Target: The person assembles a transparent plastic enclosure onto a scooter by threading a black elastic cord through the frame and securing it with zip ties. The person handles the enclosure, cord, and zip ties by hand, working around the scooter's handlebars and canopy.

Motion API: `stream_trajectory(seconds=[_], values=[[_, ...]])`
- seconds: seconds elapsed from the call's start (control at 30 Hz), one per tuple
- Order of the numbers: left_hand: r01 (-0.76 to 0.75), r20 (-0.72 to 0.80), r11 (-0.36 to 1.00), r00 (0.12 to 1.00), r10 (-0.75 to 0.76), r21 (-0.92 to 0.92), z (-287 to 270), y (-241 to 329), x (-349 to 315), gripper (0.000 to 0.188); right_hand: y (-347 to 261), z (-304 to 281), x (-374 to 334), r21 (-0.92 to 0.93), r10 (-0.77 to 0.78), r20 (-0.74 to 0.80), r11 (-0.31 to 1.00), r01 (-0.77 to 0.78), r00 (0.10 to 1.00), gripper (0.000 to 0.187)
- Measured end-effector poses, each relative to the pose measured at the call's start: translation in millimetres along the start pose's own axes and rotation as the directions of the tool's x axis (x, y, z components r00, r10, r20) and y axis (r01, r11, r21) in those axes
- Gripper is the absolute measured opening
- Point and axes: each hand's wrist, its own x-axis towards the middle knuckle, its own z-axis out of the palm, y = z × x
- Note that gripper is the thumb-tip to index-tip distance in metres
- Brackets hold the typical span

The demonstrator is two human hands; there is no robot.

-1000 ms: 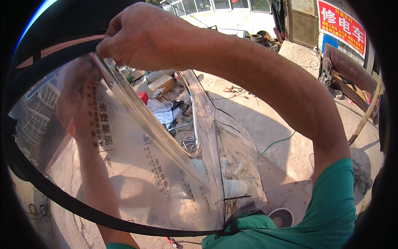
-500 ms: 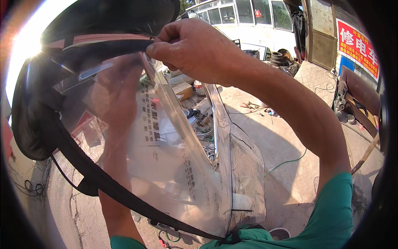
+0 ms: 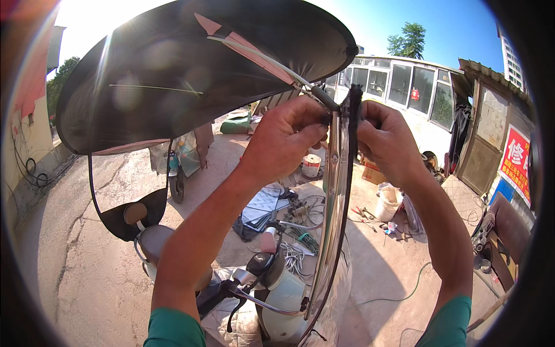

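Note:
A clear plastic windshield sheet [image 3: 334, 202] with fuzzy black edging [image 3: 354, 124] stands upright, seen nearly edge-on, along a slim metal frame. My left hand [image 3: 292, 136] is at its upper left side, fingers curled and pinched close to the frame; what lies between the fingertips is hidden. On the opposite side my right hand [image 3: 386, 141] pinches the sheet by its black edging. Just above my hands, the pole [image 3: 272, 61] of a black canopy [image 3: 191, 69] meets the top of the frame. Below stands a scooter, its handlebar [image 3: 269, 303] and mirror [image 3: 258, 264] showing.
A white bucket [image 3: 388, 202], scattered hand tools [image 3: 367, 215] and coiled cables [image 3: 295, 260] lie on the concrete ground. A green hose [image 3: 399, 295] curves at the right. Another vehicle's wheel [image 3: 176, 179] shows behind the canopy. A red sign [image 3: 516, 159] hangs beside a door [image 3: 477, 133].
My view has tilted up, bringing the canopy's underside into sight. The sheet, spread broadly before, is now edge-on. My left hand, earlier seen through the sheet, is now in plain view.

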Motion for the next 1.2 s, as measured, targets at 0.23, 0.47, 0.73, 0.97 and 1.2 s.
stream_trajectory(seconds=[0.23,0.47,0.73,0.97,1.2], values=[[-0.192,-0.096,0.956,0.971,0.217,0.222,5,2,-8,0.013,-1,7,-1,0.004,-0.04,-0.032,0.999,0.04,0.999,0.025],[0.363,0.103,0.897,0.932,-0.348,-0.251,-4,14,3,0.02,-4,10,-5,-0.043,-0.073,-0.024,0.997,0.071,0.997,0.023],[-0.512,0.051,0.633,0.799,0.599,0.58,-11,-9,-9,0.026,-4,16,-8,-0.065,-0.149,-0.044,0.987,0.146,0.988,0.02],[-0.41,-0.104,0.835,0.874,0.475,0.367,-4,7,-16,0.013,-6,13,-9,-0.057,-0.147,-0.013,0.988,0.146,0.989,0.014],[0.429,0.177,0.884,0.9,-0.399,-0.187,-12,21,-7,0.019,-14,24,-15,-0.001,-0.065,-0.078,0.998,0.065,0.995,0.014]])
